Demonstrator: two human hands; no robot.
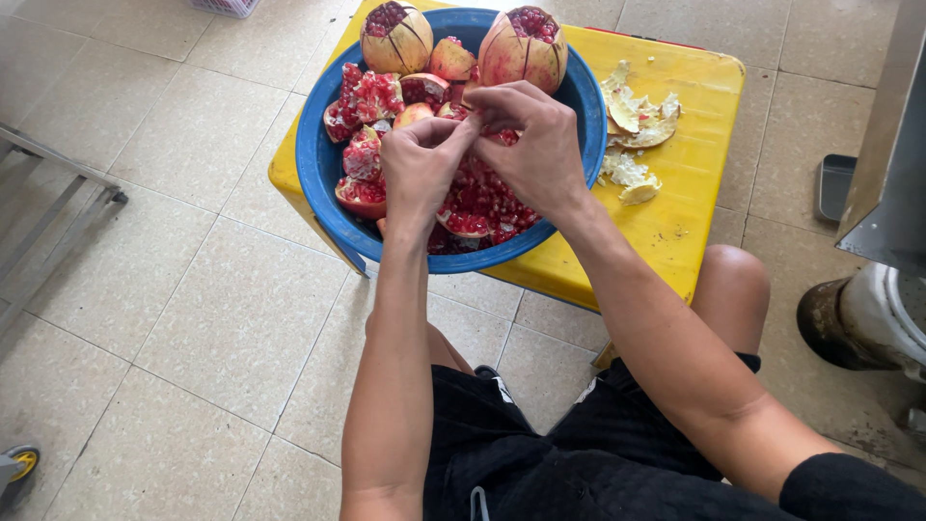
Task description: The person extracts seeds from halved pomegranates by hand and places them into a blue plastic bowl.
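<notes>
Both hands meet over the blue bowl (pixel 328 183) on the yellow desk (pixel 694 154). Left hand (pixel 420 169) and right hand (pixel 535 140) pinch one pomegranate piece (pixel 502 137), fingers closed on it. Seeds likely burst easily and run slippery; the rind looks like the firmer hold. Peel scraps (pixel 637 130) lie beside the bowl.
</notes>
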